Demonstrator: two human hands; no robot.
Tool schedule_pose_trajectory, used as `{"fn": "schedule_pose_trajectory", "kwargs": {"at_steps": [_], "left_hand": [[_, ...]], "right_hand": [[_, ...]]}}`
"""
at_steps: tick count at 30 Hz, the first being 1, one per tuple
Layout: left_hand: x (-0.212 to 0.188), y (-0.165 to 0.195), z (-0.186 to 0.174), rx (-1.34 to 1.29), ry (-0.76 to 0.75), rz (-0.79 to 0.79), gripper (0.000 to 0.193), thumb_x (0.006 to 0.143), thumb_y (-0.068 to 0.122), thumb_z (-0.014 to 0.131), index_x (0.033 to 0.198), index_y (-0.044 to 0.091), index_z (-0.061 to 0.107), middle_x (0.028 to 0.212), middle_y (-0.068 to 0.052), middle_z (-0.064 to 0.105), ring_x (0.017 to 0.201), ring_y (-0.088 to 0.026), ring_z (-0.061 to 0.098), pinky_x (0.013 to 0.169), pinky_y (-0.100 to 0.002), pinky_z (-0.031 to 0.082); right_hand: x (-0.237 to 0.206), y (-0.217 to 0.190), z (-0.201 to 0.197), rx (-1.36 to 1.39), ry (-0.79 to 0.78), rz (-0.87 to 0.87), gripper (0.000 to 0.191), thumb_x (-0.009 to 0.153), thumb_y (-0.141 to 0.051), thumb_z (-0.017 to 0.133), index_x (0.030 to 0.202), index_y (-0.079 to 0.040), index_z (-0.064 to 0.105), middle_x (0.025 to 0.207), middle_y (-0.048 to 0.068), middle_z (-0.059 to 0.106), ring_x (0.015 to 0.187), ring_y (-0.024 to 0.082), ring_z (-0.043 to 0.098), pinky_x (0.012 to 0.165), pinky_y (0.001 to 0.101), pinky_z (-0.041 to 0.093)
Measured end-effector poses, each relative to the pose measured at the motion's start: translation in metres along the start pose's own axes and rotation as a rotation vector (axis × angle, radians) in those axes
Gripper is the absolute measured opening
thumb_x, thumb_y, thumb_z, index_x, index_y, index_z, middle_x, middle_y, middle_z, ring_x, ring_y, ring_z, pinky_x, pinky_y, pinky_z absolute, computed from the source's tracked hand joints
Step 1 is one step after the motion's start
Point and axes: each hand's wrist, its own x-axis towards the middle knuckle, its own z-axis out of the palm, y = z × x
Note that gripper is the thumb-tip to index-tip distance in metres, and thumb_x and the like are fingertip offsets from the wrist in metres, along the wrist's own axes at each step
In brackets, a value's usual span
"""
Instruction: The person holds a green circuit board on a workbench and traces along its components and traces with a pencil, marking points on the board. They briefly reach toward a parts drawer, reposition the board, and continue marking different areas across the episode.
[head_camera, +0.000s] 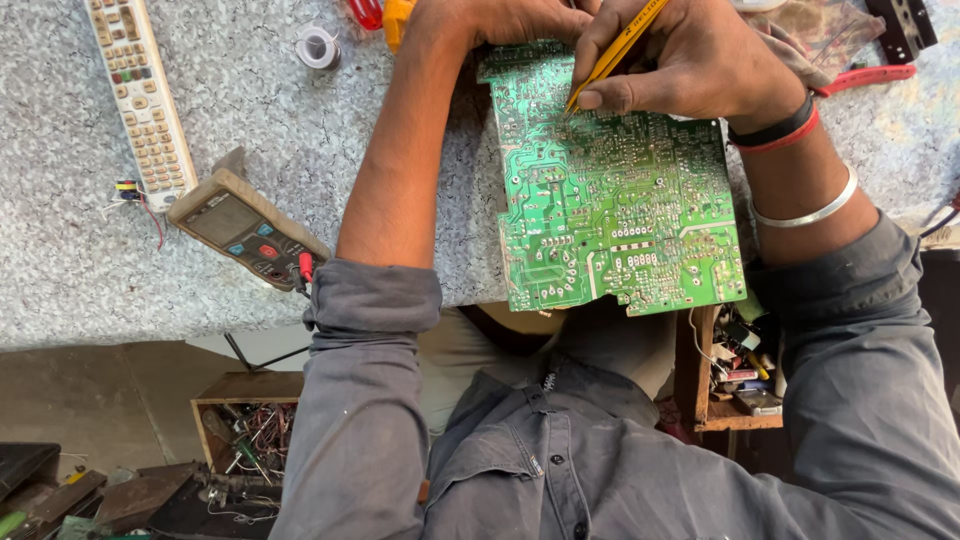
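Right hand (690, 60) pinches yellow tool (615, 50) on stiff, light, fragile green circuit board (610, 200), best gripped by edges; left hand (500, 20) steadies its top edge, grip unclear.

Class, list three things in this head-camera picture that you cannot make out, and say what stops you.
1. Left hand: its fingers are cut off by the top edge, head view.
2. Tool tip: the yellow tool meets the circuit board under the right hand; too small to tell.
3. Red handle: cut off by the top edge.
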Motion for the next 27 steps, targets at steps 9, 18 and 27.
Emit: {"fn": "schedule_pose_trajectory", "kwargs": {"at_steps": [9, 18, 27], "left_hand": [[-0.004, -0.005, -0.002, 0.038, 0.058, 0.016, 0.043, 0.095, 0.054, 0.079, 0.109, 0.013, 0.079, 0.091, 0.000, 0.076, 0.076, -0.011, 0.069, 0.071, -0.031, 0.059], [-0.002, -0.010, -0.001, 0.046, 0.092, 0.004, 0.052, 0.091, 0.058, 0.083, 0.101, 0.007, 0.079, 0.083, -0.003, 0.074, 0.069, -0.012, 0.067, 0.063, -0.032, 0.058], [-0.001, -0.015, 0.000, 0.038, 0.090, -0.112, 0.061, 0.086, 0.067, 0.084, 0.095, 0.008, 0.078, 0.079, -0.005, 0.073, 0.066, -0.014, 0.067, 0.058, -0.033, 0.057]], "right_hand": [[0.002, 0.001, 0.007, -0.012, -0.038, 0.014, 0.021, 0.098, -0.004, 0.077, 0.116, 0.002, 0.068, 0.101, 0.009, 0.073, 0.092, 0.012, 0.073, 0.085, 0.0238, 0.060], [-0.002, -0.002, 0.005, -0.045, -0.065, 0.122, 0.022, 0.092, -0.007, 0.080, 0.111, 0.000, 0.070, 0.097, 0.006, 0.072, 0.085, 0.011, 0.069, 0.075, 0.0229, 0.056], [-0.005, -0.011, 0.000, -0.145, -0.125, 0.181, 0.020, 0.086, -0.012, 0.082, 0.101, -0.003, 0.074, 0.086, 0.003, 0.074, 0.075, 0.011, 0.068, 0.067, 0.0235, 0.056]]}}
